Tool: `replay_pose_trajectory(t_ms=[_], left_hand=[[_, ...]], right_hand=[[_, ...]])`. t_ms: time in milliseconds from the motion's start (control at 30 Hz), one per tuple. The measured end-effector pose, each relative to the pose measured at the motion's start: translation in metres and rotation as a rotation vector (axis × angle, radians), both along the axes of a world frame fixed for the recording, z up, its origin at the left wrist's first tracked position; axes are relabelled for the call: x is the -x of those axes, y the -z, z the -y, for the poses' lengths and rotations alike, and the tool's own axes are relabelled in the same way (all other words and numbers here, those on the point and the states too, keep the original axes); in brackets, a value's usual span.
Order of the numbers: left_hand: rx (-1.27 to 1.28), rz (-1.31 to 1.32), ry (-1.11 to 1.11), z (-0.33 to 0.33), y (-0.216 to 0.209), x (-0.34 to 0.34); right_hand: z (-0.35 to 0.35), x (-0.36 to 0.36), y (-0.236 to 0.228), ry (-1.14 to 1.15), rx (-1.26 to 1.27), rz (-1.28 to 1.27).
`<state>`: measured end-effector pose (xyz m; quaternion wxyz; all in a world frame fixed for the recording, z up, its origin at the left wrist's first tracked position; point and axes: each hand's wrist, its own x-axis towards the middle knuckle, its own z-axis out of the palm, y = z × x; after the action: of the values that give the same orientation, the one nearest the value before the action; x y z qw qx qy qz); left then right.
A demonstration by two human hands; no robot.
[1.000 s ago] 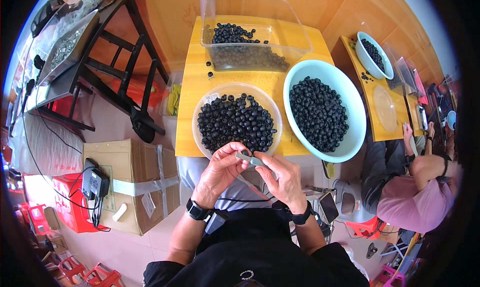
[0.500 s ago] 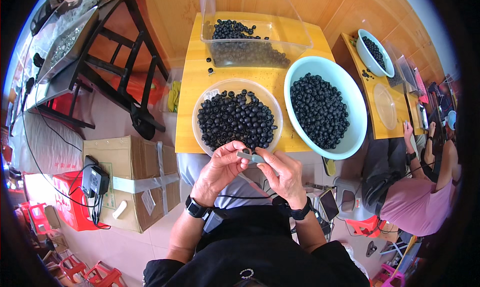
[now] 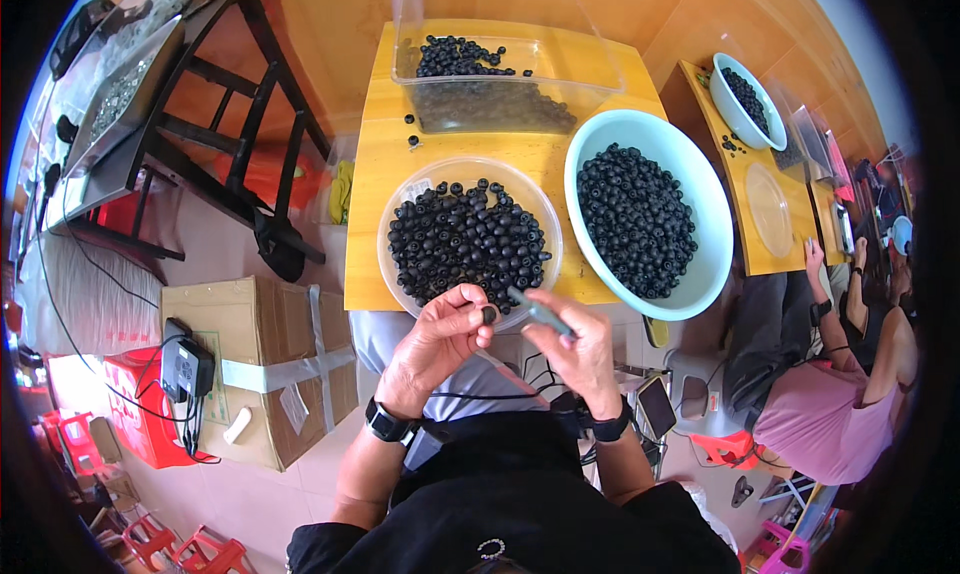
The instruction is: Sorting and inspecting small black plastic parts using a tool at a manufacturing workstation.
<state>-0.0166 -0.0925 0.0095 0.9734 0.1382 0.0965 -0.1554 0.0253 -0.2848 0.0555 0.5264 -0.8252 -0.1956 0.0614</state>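
Note:
My left hand pinches a small black bead between thumb and fingertips, just off the table's front edge. Close to its right, my right hand is closed round a slim grey-green tool, whose tip points up and left. The tool and the bead are apart; its exact kind is blurred. Beyond both hands lies a shallow, clear round tray with many black beads in it. To the right stands a pale blue basin partly filled with similar beads.
A clear plastic box holding more beads stands at the back of the wooden table. Two loose beads lie left of it. A taped carton is on my left. A co-worker sits at another table on the right.
My right hand has drawn slightly right, and the tool's tip has come away from my left fingertips. The bead now shows more plainly in my left hand.

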Motion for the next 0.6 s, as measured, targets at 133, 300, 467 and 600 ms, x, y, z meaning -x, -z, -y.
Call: replay_pose_trajectory(t_ms=[133, 300, 467, 600], left_hand=[[-0.187, 0.100, 0.071, 0.004, 0.004, 0.003], [-0.368, 0.055, 0.131, 0.005, -0.005, 0.007], [-0.931, 0.050, -0.203, -0.017, -0.002, -0.006], [-1.312, 0.047, -0.173, -0.032, 0.011, -0.015]], right_hand=[[-0.018, 0.008, 0.004, -0.155, -0.114, 0.073], [-0.007, 0.007, -0.002, -0.205, -0.062, 0.096], [0.039, -0.031, -0.012, 0.281, 0.123, 0.356], [0.047, -0.042, -0.021, 0.495, 0.128, 0.410]])
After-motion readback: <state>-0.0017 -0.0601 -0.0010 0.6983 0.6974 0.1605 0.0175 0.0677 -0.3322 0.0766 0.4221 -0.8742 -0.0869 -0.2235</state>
